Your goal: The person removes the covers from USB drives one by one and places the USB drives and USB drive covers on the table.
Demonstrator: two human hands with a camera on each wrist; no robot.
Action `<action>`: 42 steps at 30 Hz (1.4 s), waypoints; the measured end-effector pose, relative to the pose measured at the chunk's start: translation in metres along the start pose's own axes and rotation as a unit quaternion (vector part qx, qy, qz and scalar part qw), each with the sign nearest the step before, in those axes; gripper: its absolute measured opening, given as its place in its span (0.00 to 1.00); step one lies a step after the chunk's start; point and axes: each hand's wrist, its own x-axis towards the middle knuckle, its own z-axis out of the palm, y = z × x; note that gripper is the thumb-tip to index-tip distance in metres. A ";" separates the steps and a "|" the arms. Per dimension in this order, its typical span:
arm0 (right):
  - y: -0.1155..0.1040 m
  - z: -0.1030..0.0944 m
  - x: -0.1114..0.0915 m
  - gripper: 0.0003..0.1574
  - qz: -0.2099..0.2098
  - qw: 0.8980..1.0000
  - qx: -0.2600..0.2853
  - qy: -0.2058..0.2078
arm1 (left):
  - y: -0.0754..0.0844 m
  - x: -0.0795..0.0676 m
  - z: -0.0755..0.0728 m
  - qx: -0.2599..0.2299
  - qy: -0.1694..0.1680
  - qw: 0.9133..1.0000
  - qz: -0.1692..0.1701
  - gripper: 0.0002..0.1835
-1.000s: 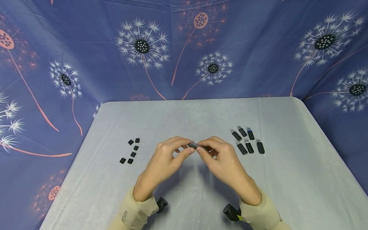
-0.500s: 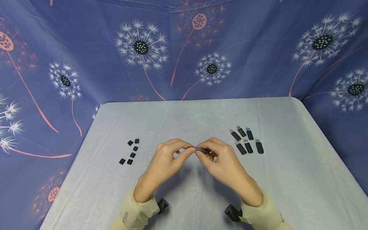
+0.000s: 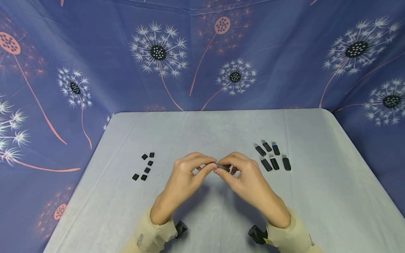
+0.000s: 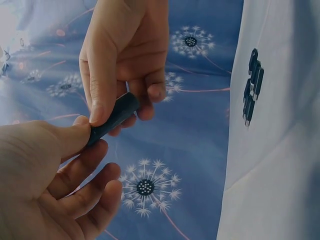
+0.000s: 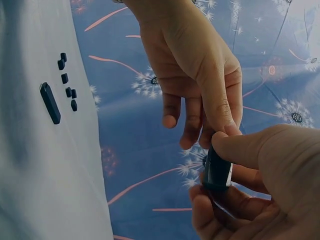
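Note:
Both hands meet over the middle of the table around one dark USB flash drive [image 3: 223, 166]. My left hand [image 3: 186, 175] pinches its left end between thumb and fingertips, which hide that end. My right hand [image 3: 248, 177] grips the body with thumb and index finger. In the left wrist view the drive [image 4: 117, 115] slants up from the left fingers to the right hand. From the right wrist the drive's rounded black body [image 5: 217, 170] shows a pale edge, held by the right thumb and fingers. The other hand's thumb tip touches its upper end.
Several small black caps [image 3: 147, 170] lie to the left on the grey tabletop [image 3: 202, 130]. To the right lie several black USB drives [image 3: 274, 162] with bare plugs. A longer black piece [image 5: 50, 102] lies near the caps in the right wrist view. Patterned blue cloth [image 3: 202, 52] hangs behind.
The left fingertips have slid over the drive's left end, which showed between the hands a second ago. Both hands stay mid-table, close together; the drives and caps lie as before.

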 end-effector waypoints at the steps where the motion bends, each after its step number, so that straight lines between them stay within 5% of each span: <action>1: 0.000 0.000 0.000 0.07 0.000 1.000 0.003 0.001 | 0.000 0.000 0.000 0.000 0.000 1.000 0.000 0.07; 42: -0.003 -0.004 -0.009 0.08 -0.038 0.999 0.009 0.007 | 0.008 -0.005 0.001 0.024 0.006 1.000 -0.008 0.06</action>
